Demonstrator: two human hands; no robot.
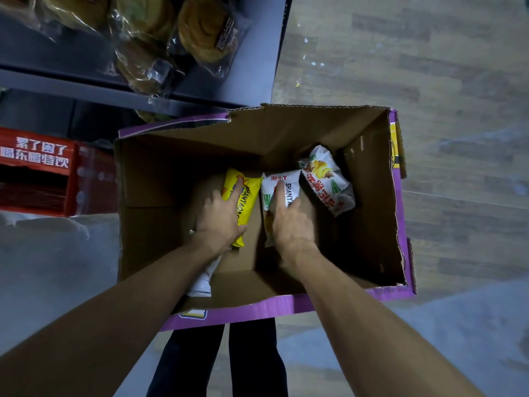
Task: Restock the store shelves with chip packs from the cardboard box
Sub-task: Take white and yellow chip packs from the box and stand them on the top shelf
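Head view, straight down into cardboard box (372,196) on floor (429,67). Flaps open. Stands just beside foot of store shelf (86,84).

Left grip (217,219): clamped on yellow chip pack (247,196). Fingers over its left edge, one finger flat along its face, thumb at its right edge.
Right grip (292,227): clamped on white chip pack (269,193). Thumb on its face, fingers curled round its right edge.
Closure judged from finger curl; undersides hidden.

Position of both packs: low in box, mid-box, side by side, near each other but apart. Long axes roughly parallel, running from wrist toward far wall, in line with each forearm. Needs no wrist turn, by this reading; plain upward lift probably enough.

Also in box:
- third pack (326,181), white with green and red print, tilted toward far-right corner, just beside white chip pack, nearer right grip.
- fourth pack (201,285), pale, under left forearm at near-left wall, partly hidden.

Key relation for coming move: shelf up and left of box, so nearer left grip. Yellow chip pack likely first to go; longer reach for right grip, across box. Visible tier holds bagged bread (200,32); chip tier not in view. Red crate (37,167) left of box, below shelf.

Step judged: pick-up, packs not yet clear of box. Four packs seen.
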